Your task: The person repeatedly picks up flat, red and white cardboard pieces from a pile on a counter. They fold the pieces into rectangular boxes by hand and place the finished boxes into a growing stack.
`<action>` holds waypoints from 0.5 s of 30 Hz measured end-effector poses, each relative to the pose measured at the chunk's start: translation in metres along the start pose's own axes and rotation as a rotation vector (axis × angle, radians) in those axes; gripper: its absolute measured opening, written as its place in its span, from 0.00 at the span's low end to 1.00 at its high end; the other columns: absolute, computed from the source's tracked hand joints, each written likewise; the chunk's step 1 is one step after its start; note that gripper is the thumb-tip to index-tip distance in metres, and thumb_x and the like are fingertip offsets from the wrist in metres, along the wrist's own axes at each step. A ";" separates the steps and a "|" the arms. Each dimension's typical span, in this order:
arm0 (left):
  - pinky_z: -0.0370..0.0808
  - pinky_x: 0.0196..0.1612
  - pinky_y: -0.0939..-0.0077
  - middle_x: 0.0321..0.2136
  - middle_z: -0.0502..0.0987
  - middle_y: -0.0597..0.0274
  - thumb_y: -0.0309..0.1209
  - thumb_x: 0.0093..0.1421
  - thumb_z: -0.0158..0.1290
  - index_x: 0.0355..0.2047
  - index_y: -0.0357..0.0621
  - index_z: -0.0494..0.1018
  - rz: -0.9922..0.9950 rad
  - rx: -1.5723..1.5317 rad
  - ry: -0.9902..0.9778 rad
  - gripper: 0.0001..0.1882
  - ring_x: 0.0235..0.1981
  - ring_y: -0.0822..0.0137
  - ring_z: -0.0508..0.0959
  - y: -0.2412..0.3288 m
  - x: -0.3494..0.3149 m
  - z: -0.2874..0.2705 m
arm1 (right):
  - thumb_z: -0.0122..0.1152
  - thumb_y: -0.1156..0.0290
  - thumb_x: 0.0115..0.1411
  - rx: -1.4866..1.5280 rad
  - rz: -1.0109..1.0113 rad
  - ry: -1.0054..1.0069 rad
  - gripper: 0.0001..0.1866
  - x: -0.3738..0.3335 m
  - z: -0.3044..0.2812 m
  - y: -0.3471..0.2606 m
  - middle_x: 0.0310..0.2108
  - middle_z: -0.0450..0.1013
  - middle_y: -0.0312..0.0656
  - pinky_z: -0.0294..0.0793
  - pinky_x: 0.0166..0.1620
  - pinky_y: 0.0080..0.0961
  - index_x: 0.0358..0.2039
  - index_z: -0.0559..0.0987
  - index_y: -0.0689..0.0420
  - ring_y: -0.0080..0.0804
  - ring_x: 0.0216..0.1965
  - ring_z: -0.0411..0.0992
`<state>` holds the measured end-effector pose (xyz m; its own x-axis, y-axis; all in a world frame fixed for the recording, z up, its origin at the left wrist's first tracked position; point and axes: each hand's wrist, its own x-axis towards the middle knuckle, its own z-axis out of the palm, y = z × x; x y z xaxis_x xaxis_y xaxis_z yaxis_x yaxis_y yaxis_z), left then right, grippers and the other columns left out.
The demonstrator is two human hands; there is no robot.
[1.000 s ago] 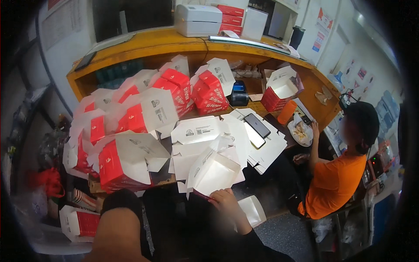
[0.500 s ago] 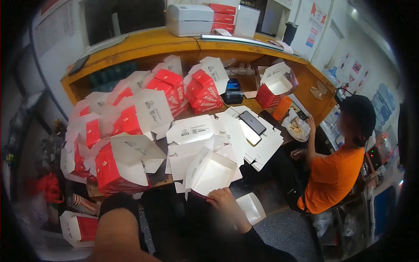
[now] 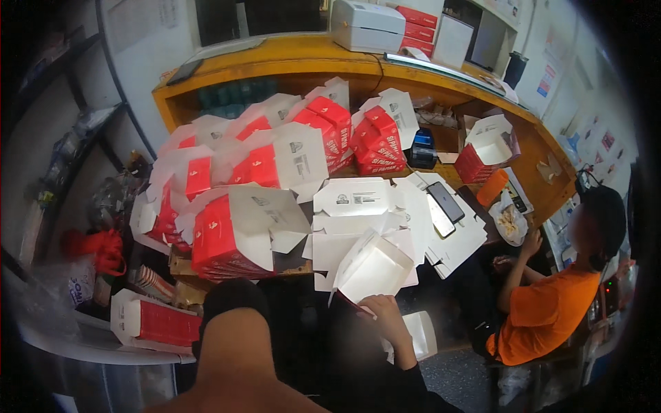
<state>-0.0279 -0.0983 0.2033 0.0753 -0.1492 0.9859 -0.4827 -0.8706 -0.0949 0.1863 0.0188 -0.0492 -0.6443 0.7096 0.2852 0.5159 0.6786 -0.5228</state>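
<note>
My right hand (image 3: 387,315) is closed on the near edge of an open cardboard food box (image 3: 377,267), its fingers curled over the rim. The box is white inside, with a little red on its near outer edge. It rests tilted over a stack of flat white box blanks (image 3: 352,201). Another open white box (image 3: 420,332) is just below my right hand, partly hidden by it. At the lower middle a bare limb (image 3: 237,344) with black cloth at its far end comes up from the lower edge; no left hand shows.
Several folded red-and-white boxes (image 3: 231,237) crowd the table's left side. Two phones (image 3: 446,203) lie on more blanks. A card terminal (image 3: 422,148), an orange bottle (image 3: 492,187) and bagged food (image 3: 509,224) are farther right. A person in orange (image 3: 551,310) sits at the right.
The whole view has shifted, so the table and boxes appear farther right and slightly higher. My right hand keeps its hold on the box. The seated person's hands have come closer together.
</note>
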 end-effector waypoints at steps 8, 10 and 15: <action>0.67 0.42 0.62 0.39 0.68 0.56 0.36 0.53 0.48 0.34 0.46 0.70 0.032 0.061 0.018 0.10 0.43 0.58 0.68 0.000 -0.003 0.002 | 0.58 0.72 0.48 -0.047 0.043 0.003 0.11 0.000 0.006 0.003 0.34 0.71 0.35 0.56 0.45 0.34 0.35 0.73 0.52 0.33 0.38 0.67; 0.67 0.42 0.62 0.39 0.68 0.56 0.36 0.53 0.48 0.34 0.46 0.70 0.043 0.073 0.020 0.10 0.43 0.58 0.68 0.002 -0.003 -0.001 | 0.58 0.72 0.49 -0.060 0.051 0.003 0.11 -0.003 0.008 0.005 0.34 0.71 0.35 0.55 0.46 0.36 0.35 0.73 0.52 0.32 0.39 0.67; 0.67 0.43 0.62 0.40 0.68 0.56 0.36 0.52 0.49 0.34 0.46 0.70 0.071 0.083 0.016 0.10 0.43 0.57 0.68 0.001 -0.008 -0.003 | 0.59 0.69 0.48 -0.115 0.073 0.032 0.12 -0.004 0.015 0.009 0.35 0.71 0.34 0.53 0.48 0.37 0.35 0.74 0.51 0.30 0.40 0.67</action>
<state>-0.0314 -0.0970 0.1956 0.0288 -0.2053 0.9783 -0.4121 -0.8941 -0.1755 0.1846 0.0195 -0.0671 -0.5855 0.7621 0.2765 0.6232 0.6412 -0.4477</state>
